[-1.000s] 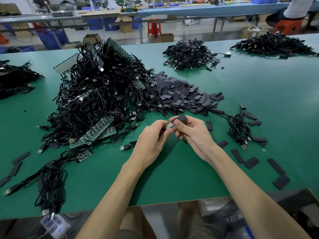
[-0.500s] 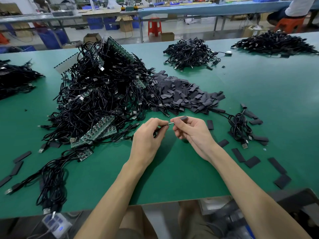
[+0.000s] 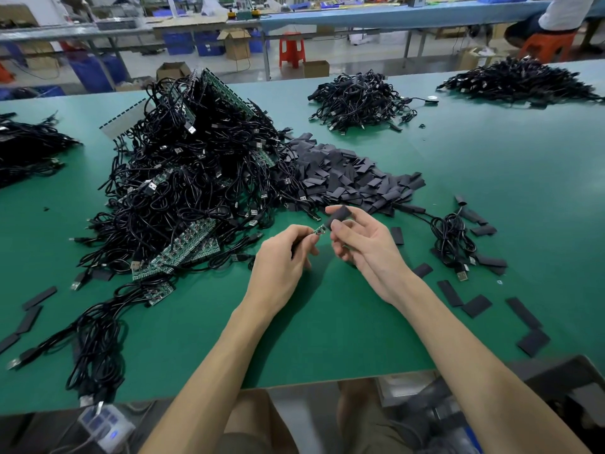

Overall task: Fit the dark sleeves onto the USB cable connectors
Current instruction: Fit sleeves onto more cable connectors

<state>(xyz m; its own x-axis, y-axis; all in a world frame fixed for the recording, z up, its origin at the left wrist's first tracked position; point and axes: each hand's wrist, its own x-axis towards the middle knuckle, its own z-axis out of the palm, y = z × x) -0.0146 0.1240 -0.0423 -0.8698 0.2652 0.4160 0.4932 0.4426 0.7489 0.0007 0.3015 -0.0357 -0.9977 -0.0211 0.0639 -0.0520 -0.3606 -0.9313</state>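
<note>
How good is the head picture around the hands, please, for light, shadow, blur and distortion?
Head view: light is soft and even, no glare on the green table; head view: the left hand and right hand throw a soft shadow beneath them; head view: the dark sleeve and cable end are sharp, unblurred; head view: the wide lens bows the table edges.

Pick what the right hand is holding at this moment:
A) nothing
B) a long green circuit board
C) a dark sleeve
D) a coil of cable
C: the right hand pinches a dark sleeve, raised just above the connector that the left hand holds.
</note>
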